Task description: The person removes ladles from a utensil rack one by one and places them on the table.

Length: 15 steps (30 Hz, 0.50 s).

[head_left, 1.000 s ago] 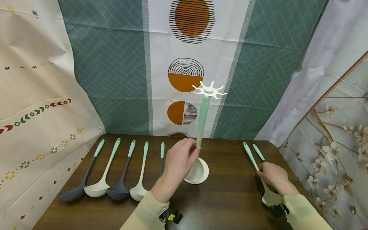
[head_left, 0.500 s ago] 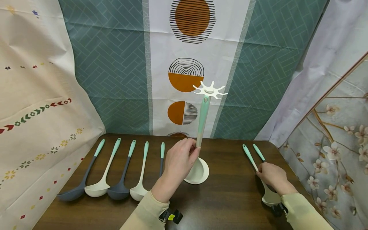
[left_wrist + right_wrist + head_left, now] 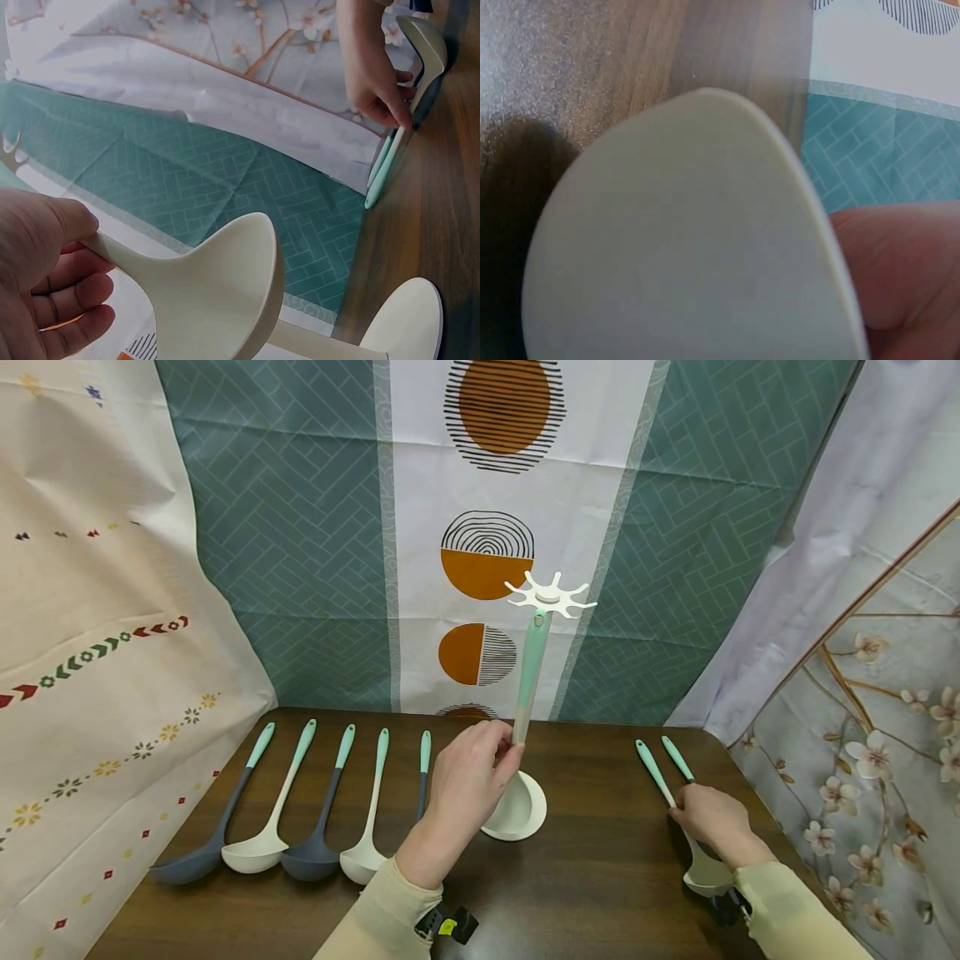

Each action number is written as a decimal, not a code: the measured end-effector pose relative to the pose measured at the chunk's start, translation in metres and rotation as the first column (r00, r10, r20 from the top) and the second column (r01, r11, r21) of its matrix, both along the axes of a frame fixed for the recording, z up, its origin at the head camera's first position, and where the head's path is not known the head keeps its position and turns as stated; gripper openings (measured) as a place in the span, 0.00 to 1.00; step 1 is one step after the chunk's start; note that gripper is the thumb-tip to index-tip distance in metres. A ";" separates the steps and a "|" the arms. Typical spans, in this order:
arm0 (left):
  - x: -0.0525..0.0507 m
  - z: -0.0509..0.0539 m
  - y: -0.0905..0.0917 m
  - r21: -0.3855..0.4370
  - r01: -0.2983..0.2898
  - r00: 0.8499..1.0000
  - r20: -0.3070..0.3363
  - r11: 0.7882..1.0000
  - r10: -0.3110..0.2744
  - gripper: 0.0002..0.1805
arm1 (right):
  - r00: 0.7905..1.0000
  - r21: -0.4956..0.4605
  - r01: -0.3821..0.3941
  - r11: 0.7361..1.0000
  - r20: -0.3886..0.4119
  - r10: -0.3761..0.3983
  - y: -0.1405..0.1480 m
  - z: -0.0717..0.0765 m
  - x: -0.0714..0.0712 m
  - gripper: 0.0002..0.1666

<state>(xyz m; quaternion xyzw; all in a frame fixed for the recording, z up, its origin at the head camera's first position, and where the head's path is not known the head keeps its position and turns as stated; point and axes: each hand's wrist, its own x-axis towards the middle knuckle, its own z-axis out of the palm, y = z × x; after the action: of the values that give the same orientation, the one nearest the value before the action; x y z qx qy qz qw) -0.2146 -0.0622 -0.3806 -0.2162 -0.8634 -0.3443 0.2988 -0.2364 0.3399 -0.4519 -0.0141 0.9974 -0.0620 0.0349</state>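
Note:
In the head view my left hand [image 3: 468, 781] pinches a cream ladle [image 3: 532, 660] by the lower part of its handle. It stands nearly upright, mint end up, close under the hooked top of a white rack [image 3: 550, 597]. Whether its handle hangs on a hook I cannot tell. Its bowl [image 3: 217, 300] faces the left wrist camera, beside the rack's pole and round base. At the right of the table my right hand [image 3: 716, 822] grips another cream ladle [image 3: 652, 764]. A second mint handle [image 3: 675, 756] with a dark shaft lies beside it, mostly hidden under that hand.
Several ladles, dark grey and cream, lie in a row on the left of the brown table [image 3: 592, 860], the nearest being a cream ladle [image 3: 371, 822]. A dark shaft with a mint handle [image 3: 424, 756] is partly behind my left arm. Patterned curtains [image 3: 315, 568] border the table.
The mint end of the ladle in my right hand has shifted slightly toward me. My left hand and its ladle have stayed in place.

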 end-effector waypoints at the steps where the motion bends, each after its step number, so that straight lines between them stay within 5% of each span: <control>1: 0.000 0.000 0.000 0.000 0.000 1.000 0.000 1.000 0.000 0.07 | 1.000 0.000 0.001 1.000 0.003 -0.001 0.000 0.000 0.000 0.08; 15: 0.001 -0.001 0.002 -0.001 0.000 1.000 -0.015 1.000 0.000 0.07 | 0.999 -0.005 0.024 1.000 0.024 -0.024 0.000 0.001 -0.001 0.09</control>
<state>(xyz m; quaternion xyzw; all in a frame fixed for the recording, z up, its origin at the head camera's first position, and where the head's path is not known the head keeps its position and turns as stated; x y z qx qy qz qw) -0.2135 -0.0607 -0.3816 -0.2189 -0.8613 -0.3422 0.3052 -0.2373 0.3403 -0.4513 -0.0014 0.9968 -0.0654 0.0460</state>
